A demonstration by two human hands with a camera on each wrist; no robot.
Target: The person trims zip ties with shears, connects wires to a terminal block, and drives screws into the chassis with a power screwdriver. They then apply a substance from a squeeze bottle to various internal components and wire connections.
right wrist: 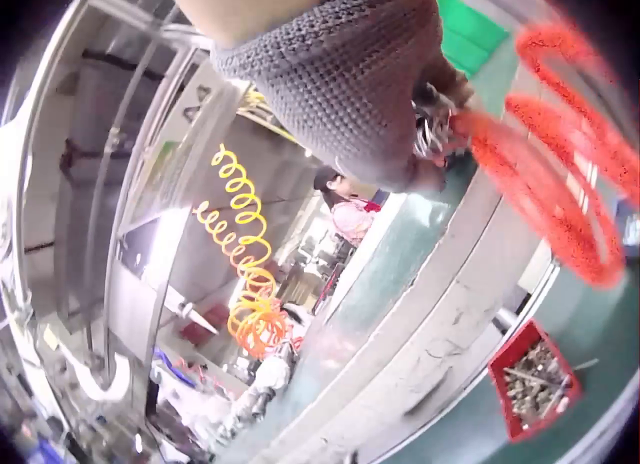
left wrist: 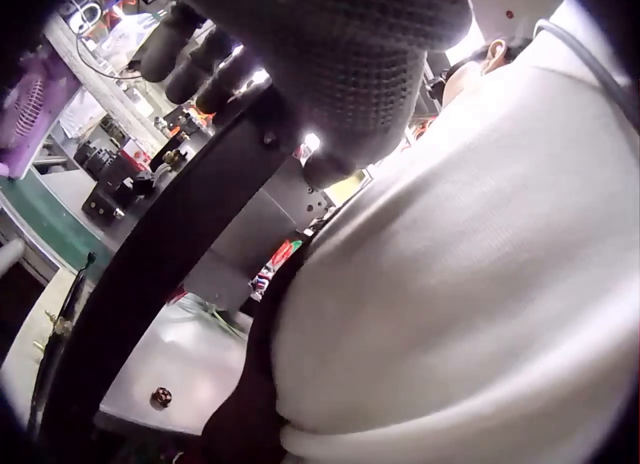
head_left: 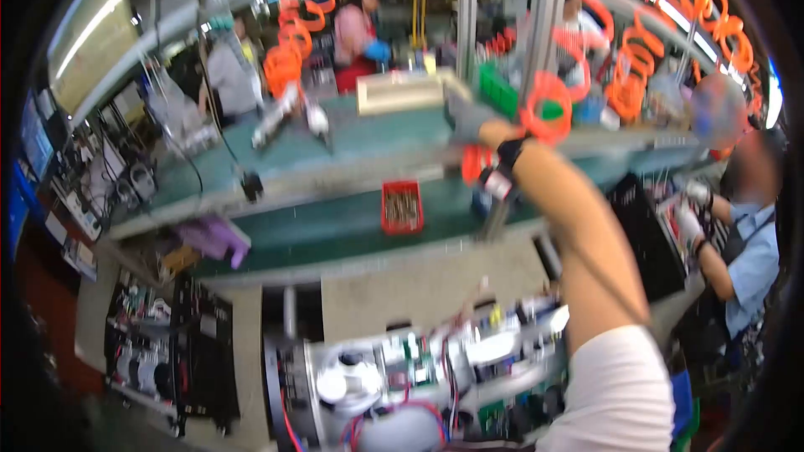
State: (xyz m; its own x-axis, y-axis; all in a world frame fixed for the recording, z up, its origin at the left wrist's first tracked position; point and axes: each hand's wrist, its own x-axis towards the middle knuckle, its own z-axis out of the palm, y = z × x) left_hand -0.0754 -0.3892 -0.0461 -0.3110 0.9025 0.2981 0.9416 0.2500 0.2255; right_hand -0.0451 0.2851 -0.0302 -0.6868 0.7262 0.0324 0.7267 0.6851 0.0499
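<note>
My right hand [head_left: 471, 120], in a grey knit glove, reaches out over the upper shelf of the bench. In the right wrist view its fingers curl round a metal fitting [right wrist: 432, 124] at the end of an orange coiled hose [right wrist: 545, 199]; the glove partly hides the fitting. My left hand [left wrist: 345, 79], gloved too, shows only in the left wrist view. It grips the upper edge of a long black panel [left wrist: 185, 219], fingers over one side and thumb on the other. An opened machine [head_left: 402, 368] with wires and circuit boards lies before me in the head view.
A red bin [head_left: 403, 226] of small metal parts stands on the lower shelf. Two hose-hung tools [head_left: 276, 121] and a pale frame [head_left: 400, 94] lie on the upper shelf [head_left: 343, 138]. Another black machine [head_left: 205, 351] stands left; a person [head_left: 749, 243] works at right.
</note>
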